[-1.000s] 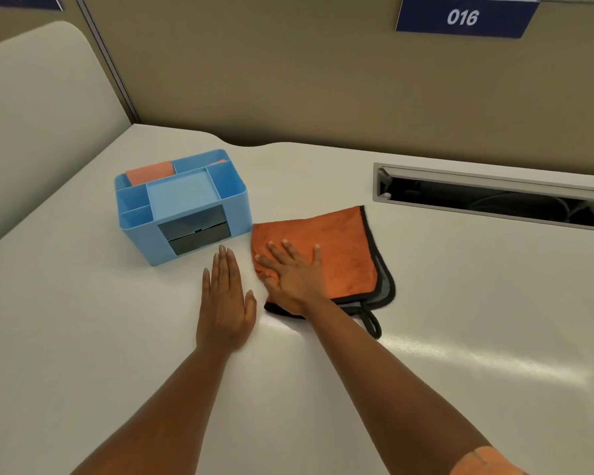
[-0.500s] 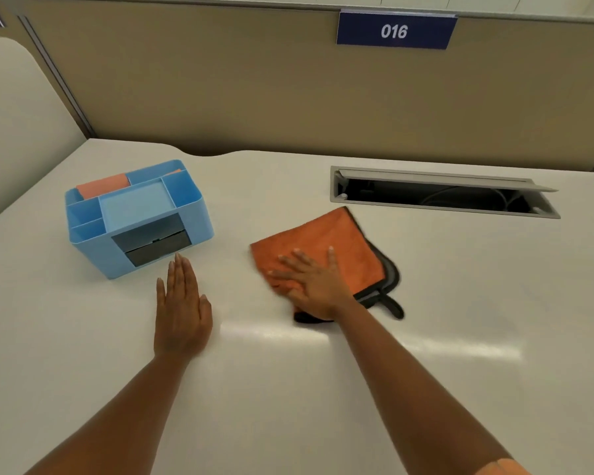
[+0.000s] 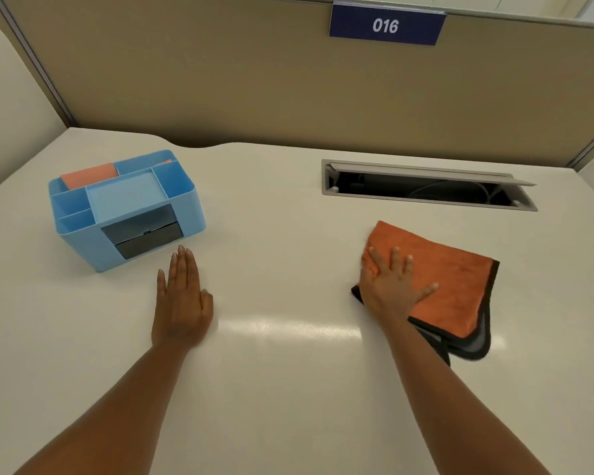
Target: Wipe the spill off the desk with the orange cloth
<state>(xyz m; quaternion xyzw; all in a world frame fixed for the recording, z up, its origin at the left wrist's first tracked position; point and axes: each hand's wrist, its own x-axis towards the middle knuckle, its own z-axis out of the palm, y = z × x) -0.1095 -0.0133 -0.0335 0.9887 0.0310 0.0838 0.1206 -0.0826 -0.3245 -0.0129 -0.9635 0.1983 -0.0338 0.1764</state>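
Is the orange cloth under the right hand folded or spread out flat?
Folded. The orange cloth shows stacked black-edged layers at its near right corner, under the flat right hand.

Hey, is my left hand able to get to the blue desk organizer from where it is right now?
Probably yes. The left hand lies flat on the desk just in front of the blue desk organizer, fingertips close to its front, with only bare surface between them.

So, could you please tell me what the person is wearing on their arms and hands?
Both forearms are bare, with no sleeves in view. The left hand and right hand have no gloves, and I can see no rings, watch or bracelets. The fingernails look plain.
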